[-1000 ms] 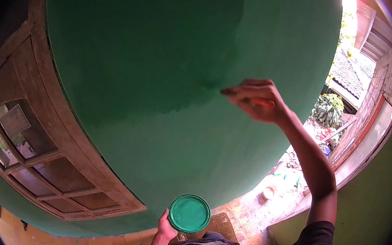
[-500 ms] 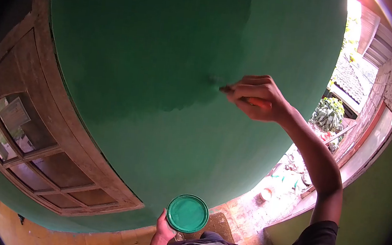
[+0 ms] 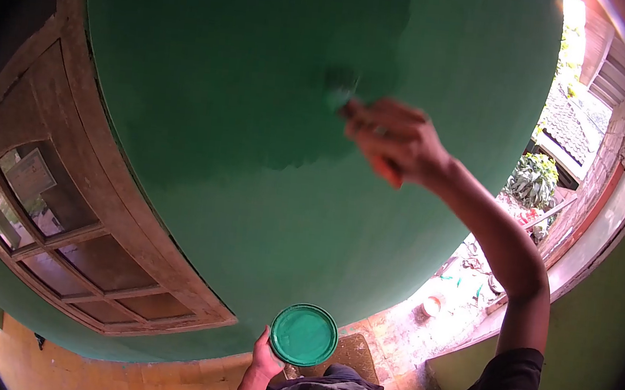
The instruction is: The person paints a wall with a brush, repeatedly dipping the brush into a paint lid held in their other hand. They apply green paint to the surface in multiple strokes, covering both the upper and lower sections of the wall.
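My right hand (image 3: 400, 139) is wrapped round a paintbrush (image 3: 343, 93) with an orange handle, blurred by motion. The brush's bristles lie against the green wall (image 3: 264, 228), within a darker, wet-looking patch of green paint (image 3: 249, 69). Low in the view, my left hand (image 3: 267, 356) grips a round paint can (image 3: 304, 335) from its left side, thumb at the rim. Green paint fills the can's opening and coats its rim.
A wooden window frame (image 3: 126, 252) with glass panes borders the wall at left. On the right, a bright opening shows plants (image 3: 533, 182), a tiled roof and a pale bucket (image 3: 430, 306) on the ground. A brown mat (image 3: 357, 353) lies on the tiled floor.
My right hand and the brush have moved up and slightly left along the wall, and the orange handle has swung to point more downward. The left hand still holds the can.
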`<state>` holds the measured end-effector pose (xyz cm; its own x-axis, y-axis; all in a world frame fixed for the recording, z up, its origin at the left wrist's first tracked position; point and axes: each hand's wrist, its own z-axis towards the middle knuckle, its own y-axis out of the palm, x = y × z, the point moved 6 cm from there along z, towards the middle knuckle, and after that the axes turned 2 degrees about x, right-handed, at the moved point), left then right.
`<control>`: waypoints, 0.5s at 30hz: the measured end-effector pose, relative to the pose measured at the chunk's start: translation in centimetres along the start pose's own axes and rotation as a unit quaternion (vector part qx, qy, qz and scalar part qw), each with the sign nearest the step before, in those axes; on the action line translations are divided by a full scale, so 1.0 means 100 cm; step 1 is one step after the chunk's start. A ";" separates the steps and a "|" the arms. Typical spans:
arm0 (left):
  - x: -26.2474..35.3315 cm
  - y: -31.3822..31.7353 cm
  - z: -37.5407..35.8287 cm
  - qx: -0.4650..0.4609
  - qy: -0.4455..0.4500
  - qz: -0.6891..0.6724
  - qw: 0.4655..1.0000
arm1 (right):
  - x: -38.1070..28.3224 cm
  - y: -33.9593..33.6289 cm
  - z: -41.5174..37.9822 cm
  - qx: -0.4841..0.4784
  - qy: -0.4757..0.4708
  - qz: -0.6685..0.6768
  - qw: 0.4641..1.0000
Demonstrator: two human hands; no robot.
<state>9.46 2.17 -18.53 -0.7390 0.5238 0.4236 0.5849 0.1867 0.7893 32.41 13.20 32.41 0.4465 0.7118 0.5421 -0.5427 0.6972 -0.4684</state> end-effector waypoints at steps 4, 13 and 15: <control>-0.002 0.002 -0.002 -0.001 -0.013 -0.014 1.000 | -0.021 0.014 0.007 -0.055 0.072 0.242 0.966; 0.001 0.000 0.001 -0.012 -0.007 -0.026 1.000 | 0.031 -0.041 0.054 0.181 -0.024 -0.137 0.974; 0.002 0.002 -0.001 0.002 0.004 -0.021 1.000 | 0.013 -0.025 0.046 0.112 -0.011 -0.106 0.988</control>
<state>9.36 2.25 -18.23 -0.7659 0.5080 0.3941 0.5545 0.2117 0.8048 31.11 11.98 37.47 0.5529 0.5483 0.6274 -0.5839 0.7922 -0.1777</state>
